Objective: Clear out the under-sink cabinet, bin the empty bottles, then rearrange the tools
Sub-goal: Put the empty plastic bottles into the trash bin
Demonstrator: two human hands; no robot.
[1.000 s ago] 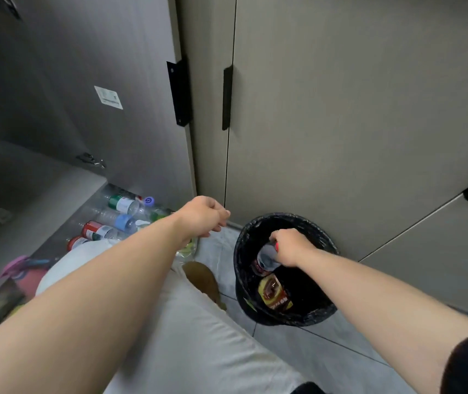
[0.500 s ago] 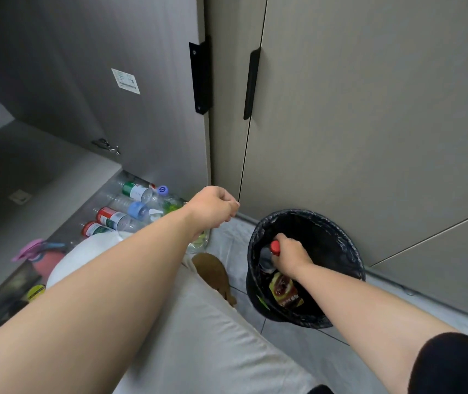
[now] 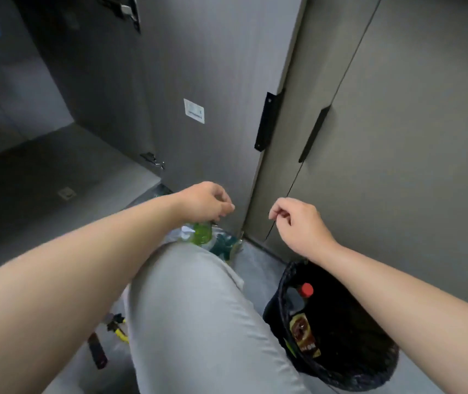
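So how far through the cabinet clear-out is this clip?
Early. Done: a red-capped bottle sits in the bin. In hand: left hand closes on a green-tinted bottle; right hand is empty. Left: more bottles, and the tools lie unsorted on the floor.

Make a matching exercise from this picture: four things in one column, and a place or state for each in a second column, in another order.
Things:
1. red-capped bottle
2. right hand
3. green bottle
4. yellow-handled tool

Places or states:
A. on the floor, left of the person's leg
B. held at the top by the left hand
C. inside the black bin
D. holding nothing, raised above the bin

Pairs: 1-C, 2-D, 3-B, 4-A
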